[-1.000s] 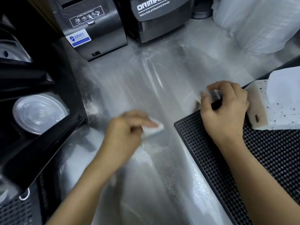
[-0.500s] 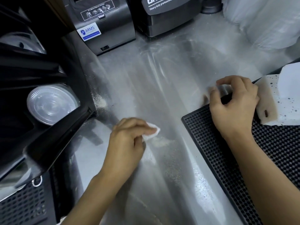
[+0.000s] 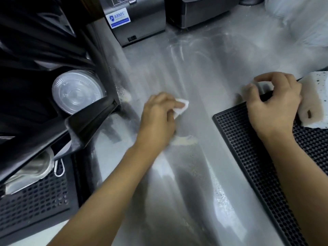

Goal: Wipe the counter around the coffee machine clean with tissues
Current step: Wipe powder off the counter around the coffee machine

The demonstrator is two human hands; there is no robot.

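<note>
Left hand [image 3: 156,121] grip pinches tissue [image 3: 181,108] mid-desk [image 3: 204,68] near coffee machine [image 3: 44,50]; right hand [image 3: 275,107] curls at mat [image 3: 248,148] corner, grip contents unclear; risk: small tissue pushes crumbs [image 3: 184,141] under mat.

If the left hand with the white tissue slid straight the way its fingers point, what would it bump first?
Probably the right hand, pinching the corner of the black rubber mat. Only bare grey steel counter lies between it and the white tissue in the left hand, though depth is unclear.
</note>
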